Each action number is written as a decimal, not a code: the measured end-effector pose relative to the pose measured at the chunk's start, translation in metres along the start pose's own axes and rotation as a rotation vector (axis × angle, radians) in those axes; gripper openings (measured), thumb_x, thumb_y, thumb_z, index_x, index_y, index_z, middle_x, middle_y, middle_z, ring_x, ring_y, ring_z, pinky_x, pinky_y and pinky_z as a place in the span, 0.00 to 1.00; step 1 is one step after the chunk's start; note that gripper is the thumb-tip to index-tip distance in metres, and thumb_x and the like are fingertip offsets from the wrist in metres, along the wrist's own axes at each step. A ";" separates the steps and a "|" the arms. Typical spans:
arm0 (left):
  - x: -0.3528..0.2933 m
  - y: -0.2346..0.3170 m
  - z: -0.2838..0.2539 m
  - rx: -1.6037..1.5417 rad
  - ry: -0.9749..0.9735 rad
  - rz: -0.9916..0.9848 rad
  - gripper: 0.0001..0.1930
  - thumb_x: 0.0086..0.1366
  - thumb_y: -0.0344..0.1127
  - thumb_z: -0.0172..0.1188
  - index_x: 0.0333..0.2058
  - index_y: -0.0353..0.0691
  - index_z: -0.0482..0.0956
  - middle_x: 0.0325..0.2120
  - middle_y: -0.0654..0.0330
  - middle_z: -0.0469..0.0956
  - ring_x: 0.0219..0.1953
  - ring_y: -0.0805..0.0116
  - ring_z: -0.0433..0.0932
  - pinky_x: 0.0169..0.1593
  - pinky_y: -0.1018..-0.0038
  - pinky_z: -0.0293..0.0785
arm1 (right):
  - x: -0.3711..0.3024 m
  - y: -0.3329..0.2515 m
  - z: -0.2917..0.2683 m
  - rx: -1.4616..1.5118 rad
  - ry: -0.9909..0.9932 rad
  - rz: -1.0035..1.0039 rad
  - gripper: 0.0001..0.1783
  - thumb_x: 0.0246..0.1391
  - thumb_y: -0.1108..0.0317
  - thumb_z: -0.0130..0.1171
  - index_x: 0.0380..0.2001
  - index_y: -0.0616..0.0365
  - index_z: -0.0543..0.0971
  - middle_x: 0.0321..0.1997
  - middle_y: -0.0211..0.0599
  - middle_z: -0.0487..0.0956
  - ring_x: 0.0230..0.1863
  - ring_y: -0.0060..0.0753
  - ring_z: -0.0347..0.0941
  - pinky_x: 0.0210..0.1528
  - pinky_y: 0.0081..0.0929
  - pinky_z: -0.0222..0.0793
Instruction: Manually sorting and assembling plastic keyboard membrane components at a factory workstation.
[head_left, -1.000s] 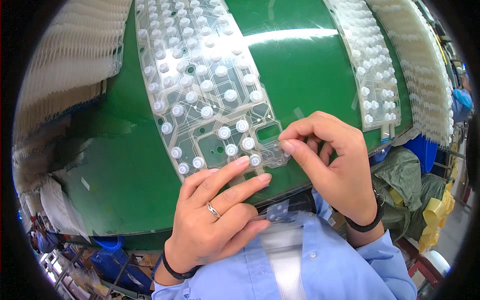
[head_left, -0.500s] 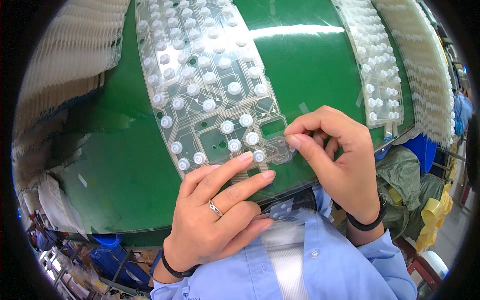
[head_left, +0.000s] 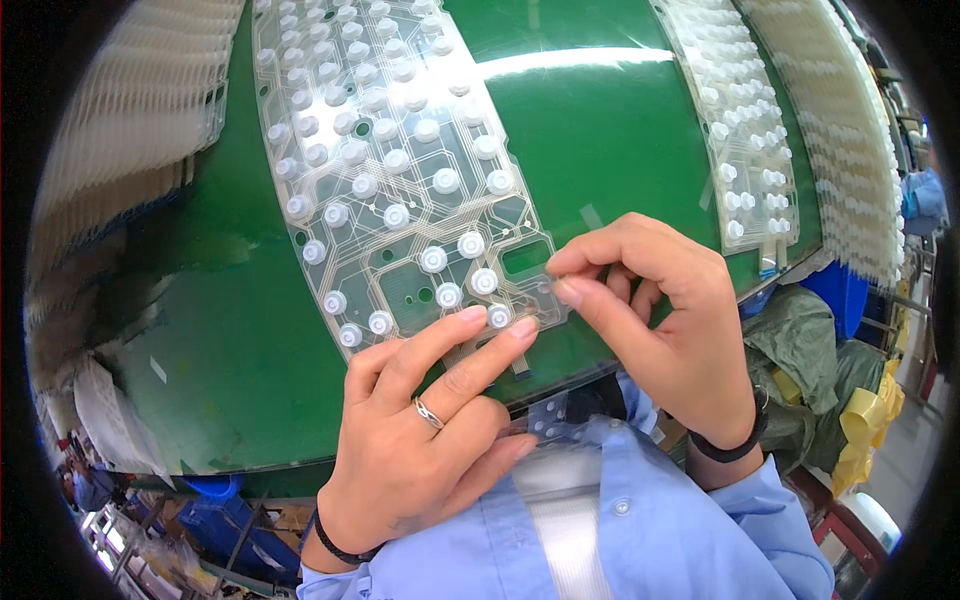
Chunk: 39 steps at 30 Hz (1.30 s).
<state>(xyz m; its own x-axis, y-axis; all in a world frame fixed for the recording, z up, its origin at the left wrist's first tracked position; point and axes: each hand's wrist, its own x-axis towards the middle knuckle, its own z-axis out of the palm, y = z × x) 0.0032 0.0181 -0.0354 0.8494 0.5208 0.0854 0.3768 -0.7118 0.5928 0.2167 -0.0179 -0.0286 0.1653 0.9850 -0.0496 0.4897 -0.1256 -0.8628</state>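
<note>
A clear plastic sheet (head_left: pixel 410 180) runs from the top edge of the head view down to the centre, ahead of both my hands, dotted with white buttons (head_left: pixel 445 181) and traced with pale lines. My left hand (head_left: pixel 425 430), at bottom centre, is loosely spread, palm down, its two foremost fingertips at the sheet's lower end, beside the lowest button; I wear a silver ring (head_left: pixel 428 413) on it. My right hand (head_left: pixel 665 300), right of centre, has thumb and forefinger drawn narrow at the sheet's lower right corner. I cannot tell whether they grip that edge or only touch it.

The sheet lies on a green table (head_left: pixel 600 130). A second buttoned sheet (head_left: pixel 745 150) is at upper right, well apart from my hands, next to a tall row of sheets (head_left: pixel 850 150). Another stack (head_left: pixel 150 110) fills the upper left.
</note>
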 end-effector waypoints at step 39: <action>-0.011 -0.003 0.000 -0.205 0.212 -0.061 0.11 0.53 0.41 0.67 0.21 0.44 0.76 0.48 0.54 0.81 0.56 0.51 0.71 0.54 0.61 0.65 | -0.003 0.007 -0.009 -0.025 0.116 -0.088 0.17 0.48 0.71 0.67 0.43 0.59 0.79 0.33 0.37 0.77 0.31 0.32 0.74 0.34 0.27 0.68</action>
<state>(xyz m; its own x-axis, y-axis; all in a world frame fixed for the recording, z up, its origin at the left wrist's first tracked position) -0.0076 0.0145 -0.0379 0.7231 0.6619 0.1975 0.3238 -0.5774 0.7495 0.2272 -0.0223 -0.0303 0.2181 0.9722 0.0854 0.5275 -0.0438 -0.8485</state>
